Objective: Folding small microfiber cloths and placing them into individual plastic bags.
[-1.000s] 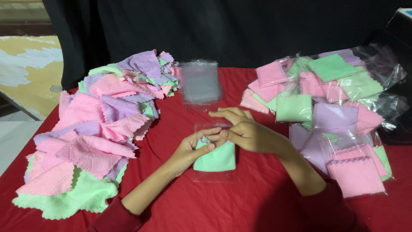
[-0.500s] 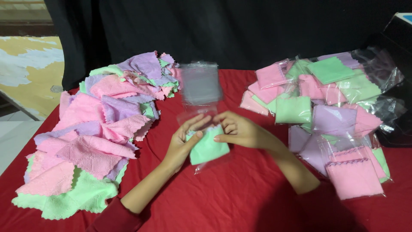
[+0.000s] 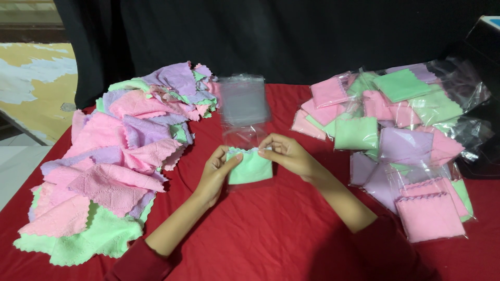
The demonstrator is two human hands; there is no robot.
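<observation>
The left hand (image 3: 216, 169) and right hand (image 3: 286, 154) both pinch a folded green cloth (image 3: 251, 166) in a clear bag (image 3: 245, 136) (mid-table, on red cloth (image 3: 271, 234)). Keeping it flat should help it slide.

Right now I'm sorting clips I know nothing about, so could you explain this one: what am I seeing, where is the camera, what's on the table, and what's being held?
No machine here: a person works with two bare hands, filmed by a camera worn on the head and looking down at them. A red table stands before a black curtain. On its left lies a loose heap of cloths in pink, purple and green. On its right lies a pile of bagged cloths, each folded inside a clear bag. At the back in the middle lies a stack of empty clear bags. The left hand and right hand together hold a folded green cloth that seems to sit in a clear bag; both pinch its top edge.
</observation>
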